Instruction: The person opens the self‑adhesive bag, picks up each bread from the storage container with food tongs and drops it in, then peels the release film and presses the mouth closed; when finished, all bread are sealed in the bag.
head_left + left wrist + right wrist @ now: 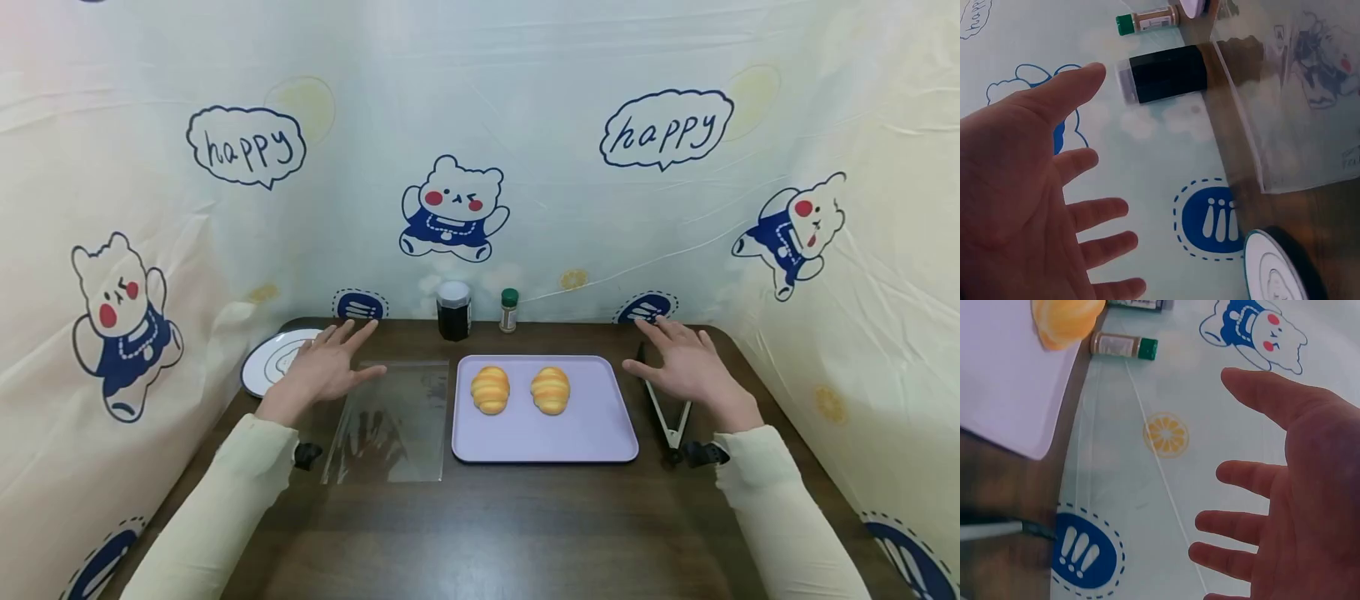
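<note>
My left hand [324,367] is held over the table's left side with its fingers spread and holds nothing. In the head view it overlaps a round white plate [272,360] and is close to a clear plastic bag [397,425] lying flat. On the right, my empty right hand [686,362] hovers above a pair of tongs [673,429], hiding part of them. Two croissant-shaped breads [490,391] [551,391] lie on a lilac tray [585,437] between the hands. The wrist views show both palms with straight fingers.
At the back edge of the brown table [480,533] stand a dark jar [453,312] with a pale lid and a small green-capped shaker bottle [509,311]. A printed cloth [555,208] hangs behind the table and along both sides.
</note>
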Tool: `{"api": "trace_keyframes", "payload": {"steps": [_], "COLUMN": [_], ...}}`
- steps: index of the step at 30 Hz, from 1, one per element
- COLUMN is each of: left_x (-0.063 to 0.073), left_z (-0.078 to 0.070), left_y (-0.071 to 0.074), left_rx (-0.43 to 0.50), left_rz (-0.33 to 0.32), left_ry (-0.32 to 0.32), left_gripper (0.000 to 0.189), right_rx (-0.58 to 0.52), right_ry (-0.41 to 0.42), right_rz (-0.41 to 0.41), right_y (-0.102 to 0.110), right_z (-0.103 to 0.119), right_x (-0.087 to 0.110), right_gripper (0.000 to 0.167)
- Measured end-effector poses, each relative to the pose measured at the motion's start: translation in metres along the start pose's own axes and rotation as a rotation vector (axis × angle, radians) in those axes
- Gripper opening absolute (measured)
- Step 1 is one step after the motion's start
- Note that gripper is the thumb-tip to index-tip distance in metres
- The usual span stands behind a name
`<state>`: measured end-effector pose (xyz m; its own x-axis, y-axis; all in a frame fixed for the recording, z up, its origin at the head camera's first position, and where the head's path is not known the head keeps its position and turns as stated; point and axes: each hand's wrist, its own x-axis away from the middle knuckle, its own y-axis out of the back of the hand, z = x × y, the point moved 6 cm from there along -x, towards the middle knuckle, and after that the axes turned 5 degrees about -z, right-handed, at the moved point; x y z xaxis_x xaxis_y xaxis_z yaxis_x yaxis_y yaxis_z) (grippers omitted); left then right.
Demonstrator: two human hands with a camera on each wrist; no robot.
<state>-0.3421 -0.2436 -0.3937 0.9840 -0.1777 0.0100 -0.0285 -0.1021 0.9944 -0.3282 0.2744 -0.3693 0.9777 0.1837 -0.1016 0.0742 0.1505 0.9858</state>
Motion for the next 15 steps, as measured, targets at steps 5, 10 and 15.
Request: {"api": "trace_keyframes", "payload": {"steps": [5, 10, 15], "left_x": [0.002, 0.006, 0.007], "left_z": [-0.002, -0.003, -0.002], "left_y": [-0.004, -0.009, -0.012], "left_rx": [0.059, 0.132, 0.149], "left_rz": [0.013, 0.017, -0.010], "left_ry": [-0.040, -0.091, -0.133], "left_gripper": [0.089, 0.084, 0.070], "right_rx": [-0.020, -0.071, -0.138], "right_ry": [0.043, 0.092, 0.114], "right_rz": [-0.013, -0.030, -0.030], "right_y": [-0.007, -0.016, -0.023], "right_z": [0.014, 0.030, 0.043], "right_x": [-0.004, -0.005, -0.005], "right_gripper": [0.086, 0.082, 0.077]}}
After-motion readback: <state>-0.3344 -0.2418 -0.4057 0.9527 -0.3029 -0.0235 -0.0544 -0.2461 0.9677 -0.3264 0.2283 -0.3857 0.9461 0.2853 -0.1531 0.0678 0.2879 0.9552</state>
